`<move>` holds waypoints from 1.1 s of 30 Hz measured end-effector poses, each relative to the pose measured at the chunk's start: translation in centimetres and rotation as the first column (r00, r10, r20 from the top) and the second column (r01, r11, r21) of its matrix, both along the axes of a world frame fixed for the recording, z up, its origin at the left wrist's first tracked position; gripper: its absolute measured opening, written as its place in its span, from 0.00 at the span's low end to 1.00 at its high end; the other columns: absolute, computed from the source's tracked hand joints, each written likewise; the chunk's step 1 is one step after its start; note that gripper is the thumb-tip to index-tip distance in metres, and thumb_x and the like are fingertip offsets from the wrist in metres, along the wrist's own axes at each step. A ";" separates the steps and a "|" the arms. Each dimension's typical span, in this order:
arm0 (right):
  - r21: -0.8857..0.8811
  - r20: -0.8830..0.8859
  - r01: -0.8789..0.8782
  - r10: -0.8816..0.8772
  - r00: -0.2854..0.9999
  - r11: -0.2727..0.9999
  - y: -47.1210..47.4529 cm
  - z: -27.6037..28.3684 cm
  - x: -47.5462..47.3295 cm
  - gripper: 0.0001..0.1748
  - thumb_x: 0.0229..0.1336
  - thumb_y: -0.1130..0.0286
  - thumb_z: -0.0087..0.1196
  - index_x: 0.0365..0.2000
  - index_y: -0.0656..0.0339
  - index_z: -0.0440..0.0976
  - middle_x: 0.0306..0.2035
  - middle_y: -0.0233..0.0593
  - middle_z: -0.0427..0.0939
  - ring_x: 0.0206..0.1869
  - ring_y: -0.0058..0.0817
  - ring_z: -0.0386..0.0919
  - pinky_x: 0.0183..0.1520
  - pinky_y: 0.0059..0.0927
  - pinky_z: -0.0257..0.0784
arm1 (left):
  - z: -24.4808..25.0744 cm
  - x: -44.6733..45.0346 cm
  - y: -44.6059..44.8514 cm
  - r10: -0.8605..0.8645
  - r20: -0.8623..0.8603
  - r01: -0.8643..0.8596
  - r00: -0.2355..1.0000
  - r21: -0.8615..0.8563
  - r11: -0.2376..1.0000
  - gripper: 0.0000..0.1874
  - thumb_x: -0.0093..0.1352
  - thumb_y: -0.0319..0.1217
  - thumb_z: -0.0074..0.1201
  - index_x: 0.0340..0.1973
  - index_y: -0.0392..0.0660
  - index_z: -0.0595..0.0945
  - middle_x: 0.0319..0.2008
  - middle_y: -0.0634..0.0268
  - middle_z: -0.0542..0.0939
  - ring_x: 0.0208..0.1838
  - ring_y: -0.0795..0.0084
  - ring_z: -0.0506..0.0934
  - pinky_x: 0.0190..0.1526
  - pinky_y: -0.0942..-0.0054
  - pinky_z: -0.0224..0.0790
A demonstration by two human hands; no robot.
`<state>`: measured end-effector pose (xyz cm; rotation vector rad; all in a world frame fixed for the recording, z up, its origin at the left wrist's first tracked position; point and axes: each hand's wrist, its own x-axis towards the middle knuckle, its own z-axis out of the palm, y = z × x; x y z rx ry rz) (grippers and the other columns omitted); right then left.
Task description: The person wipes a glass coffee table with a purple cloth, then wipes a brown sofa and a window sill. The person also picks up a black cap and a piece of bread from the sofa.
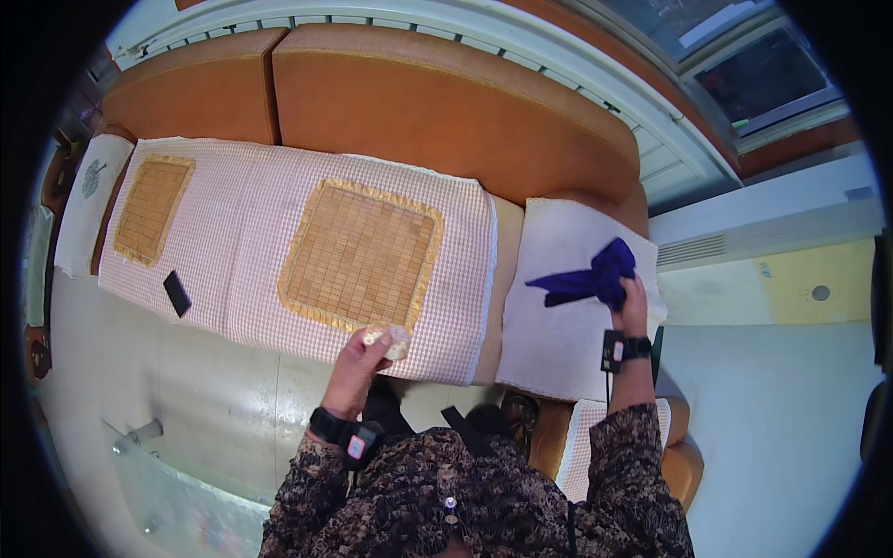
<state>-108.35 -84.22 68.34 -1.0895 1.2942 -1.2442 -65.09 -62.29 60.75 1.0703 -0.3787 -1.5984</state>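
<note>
My left hand [363, 366] grips a small pale, rounded thing [391, 343] that looks like a wrapped bundle; its exact kind is unclear. It is held over the near edge of a square tile-patterned seat mat [363, 251] with a gold ruffled border. On the right, my right hand [632, 303] is closed around a dark blue cloth [612, 268], whose loose end points left over the white cover [558, 349] of the sofa's corner seat. A black phone [177, 293] lies on the checked sofa cover [244, 244], well to the left of both hands.
A second gold-edged mat [153, 209] lies at the sofa's left end. Brown backrests [446, 104] stand behind the seat, before a white radiator [530, 42]. A glass table [188, 488] is at lower left, and a covered seat [582, 446] stands beside me at lower right.
</note>
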 end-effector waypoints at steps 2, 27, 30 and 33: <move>-0.034 -0.022 -0.040 0.039 0.999 0.999 -2.4 1.2 5.3 0.20 0.54 0.75 0.49 0.49 0.68 0.69 0.42 0.40 0.77 0.43 0.29 0.77 0.49 0.30 0.74 | 0.1 2.8 -0.2 0.064 0.007 -0.064 0.998 -0.017 0.998 0.18 0.72 0.39 0.50 0.52 0.42 0.74 0.43 0.66 0.80 0.43 0.76 0.78 0.44 0.78 0.69; -0.611 -0.762 -0.336 -0.418 0.494 0.717 -38.6 1.1 33.3 0.28 0.46 0.61 0.56 0.50 0.55 0.72 0.44 0.50 0.74 0.47 0.49 0.73 0.53 0.42 0.69 | -5.8 5.5 -4.5 0.584 0.122 -0.594 0.802 0.267 0.759 0.15 0.72 0.38 0.49 0.49 0.43 0.74 0.41 0.65 0.79 0.40 0.74 0.77 0.40 0.77 0.67; -0.378 -0.923 -0.493 -0.363 0.129 0.784 -38.3 -1.4 34.2 0.29 0.50 0.58 0.56 0.55 0.48 0.68 0.52 0.46 0.70 0.54 0.45 0.69 0.54 0.45 0.68 | -5.7 3.1 -4.7 0.595 0.129 -0.609 0.793 0.186 0.771 0.16 0.71 0.39 0.49 0.49 0.43 0.74 0.41 0.65 0.79 0.41 0.74 0.78 0.39 0.77 0.68; -0.384 -0.908 -0.612 -0.402 0.115 0.691 -37.5 -4.5 35.2 0.24 0.53 0.58 0.54 0.53 0.45 0.70 0.55 0.37 0.69 0.58 0.40 0.65 0.56 0.46 0.65 | -5.1 2.4 -6.2 0.559 0.180 -0.587 0.810 0.224 0.778 0.17 0.71 0.40 0.50 0.49 0.43 0.74 0.41 0.64 0.80 0.40 0.73 0.78 0.39 0.78 0.69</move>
